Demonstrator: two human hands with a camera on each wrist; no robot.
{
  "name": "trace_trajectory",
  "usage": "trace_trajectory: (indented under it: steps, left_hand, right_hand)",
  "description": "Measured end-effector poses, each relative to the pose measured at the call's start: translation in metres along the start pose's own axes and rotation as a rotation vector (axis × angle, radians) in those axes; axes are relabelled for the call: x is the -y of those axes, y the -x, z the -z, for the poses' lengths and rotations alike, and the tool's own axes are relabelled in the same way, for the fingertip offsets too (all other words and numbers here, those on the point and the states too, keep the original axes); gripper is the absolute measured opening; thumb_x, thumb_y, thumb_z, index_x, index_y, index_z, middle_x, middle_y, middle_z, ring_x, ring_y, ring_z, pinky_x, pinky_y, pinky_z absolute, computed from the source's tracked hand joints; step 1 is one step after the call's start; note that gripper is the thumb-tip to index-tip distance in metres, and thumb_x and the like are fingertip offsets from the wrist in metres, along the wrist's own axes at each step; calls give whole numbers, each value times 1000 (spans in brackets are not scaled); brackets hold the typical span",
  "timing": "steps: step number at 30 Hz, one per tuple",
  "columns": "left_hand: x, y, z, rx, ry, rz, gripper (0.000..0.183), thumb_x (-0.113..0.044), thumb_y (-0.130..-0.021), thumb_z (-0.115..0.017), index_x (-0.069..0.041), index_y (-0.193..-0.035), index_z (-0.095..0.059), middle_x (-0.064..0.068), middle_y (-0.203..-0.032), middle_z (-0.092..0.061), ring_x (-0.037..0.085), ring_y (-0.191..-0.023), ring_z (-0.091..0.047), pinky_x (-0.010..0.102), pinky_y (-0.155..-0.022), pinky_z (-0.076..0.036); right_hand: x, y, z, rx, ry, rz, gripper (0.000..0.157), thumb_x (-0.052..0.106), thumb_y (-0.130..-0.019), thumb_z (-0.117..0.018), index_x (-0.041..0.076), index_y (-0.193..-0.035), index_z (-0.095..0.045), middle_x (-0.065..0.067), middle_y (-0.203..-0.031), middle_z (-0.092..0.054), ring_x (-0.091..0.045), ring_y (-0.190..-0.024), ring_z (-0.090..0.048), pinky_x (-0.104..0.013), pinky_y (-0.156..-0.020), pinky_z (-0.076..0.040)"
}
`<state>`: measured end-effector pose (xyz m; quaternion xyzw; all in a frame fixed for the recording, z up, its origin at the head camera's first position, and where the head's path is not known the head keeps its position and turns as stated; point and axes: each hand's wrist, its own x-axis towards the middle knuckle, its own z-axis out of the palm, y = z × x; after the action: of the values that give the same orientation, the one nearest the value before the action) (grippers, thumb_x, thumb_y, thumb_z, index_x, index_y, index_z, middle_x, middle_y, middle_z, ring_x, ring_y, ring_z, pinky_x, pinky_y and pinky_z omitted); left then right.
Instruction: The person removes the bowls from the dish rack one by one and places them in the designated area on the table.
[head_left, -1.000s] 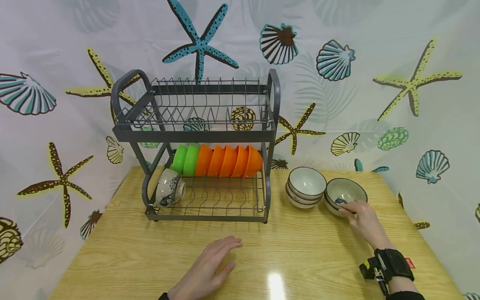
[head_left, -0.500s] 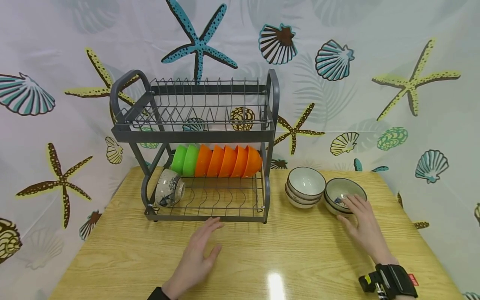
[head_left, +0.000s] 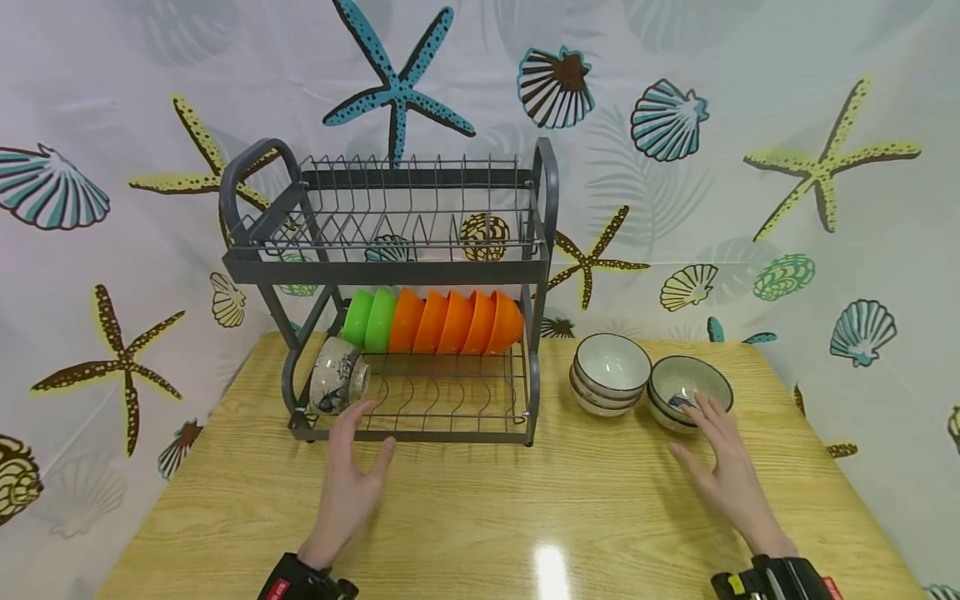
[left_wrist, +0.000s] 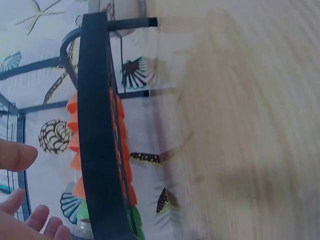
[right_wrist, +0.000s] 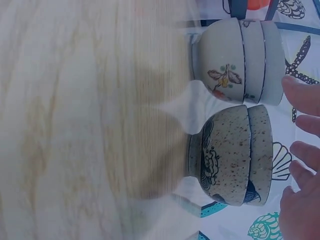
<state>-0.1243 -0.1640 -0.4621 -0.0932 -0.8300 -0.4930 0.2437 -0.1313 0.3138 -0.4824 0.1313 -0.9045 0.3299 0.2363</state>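
Observation:
My left hand (head_left: 351,492) has its fingers spread in front of the dish rack's (head_left: 420,436) lower front bar. Just beyond its fingertips, a blue-patterned ceramic bowl (head_left: 333,379) lies on its side at the lower tier's left end. In the left wrist view the fingers hold nothing. My right hand (head_left: 727,479) is open too, its fingertips overlapping the near rim of a stack of speckled bowls (head_left: 686,375). The right wrist view shows two speckled bowls (right_wrist: 227,155) nested, beside a taller stack of white bowls (right_wrist: 220,62) with a leaf pattern.
Green bowls (head_left: 382,321) and several orange bowls (head_left: 459,323) stand on edge along the back of the lower tier. The upper tier (head_left: 390,273) is a wire grid with a dark frame. A wooden table (head_left: 480,517) lies beneath everything, before a patterned cloth backdrop (head_left: 480,50).
My left hand has moved left and forward toward the blue-patterned bowl. My right hand has loosened its pinch on the speckled bowl's rim and drawn slightly back, fingers spread.

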Motion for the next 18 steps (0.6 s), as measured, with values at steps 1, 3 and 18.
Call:
trace_trajectory:
  steps: [1,3,18]
  left_hand:
    - [1,-3,2,-25,3,6,58,7,-88,-68,3,-142,-47,25,-149,-44,39,-140,-39,56,-114,-31]
    - [3,-8,7,-70,14,16,58,7,-88,-69,3,-142,-47,24,-151,-42,37,-142,-37,53,-114,-29]
    - [15,-34,30,-208,67,217,72,-6,-92,-69,2,-151,-29,24,-156,-30,41,-147,-28,62,-121,-23]
  right_hand:
    - [2,1,0,4,-10,-11,62,3,-85,-76,-2,-142,-52,-34,-156,-34,-48,-153,-19,-74,-120,-13]
    - [6,2,1,5,-24,-25,62,4,-87,-75,-1,-144,-50,-32,-158,-32,-39,-157,-15,-75,-119,-13]
    - [20,9,2,11,-108,-79,62,5,-89,-74,3,-146,-50,-35,-158,-31,4,-153,-8,-82,-111,-17]
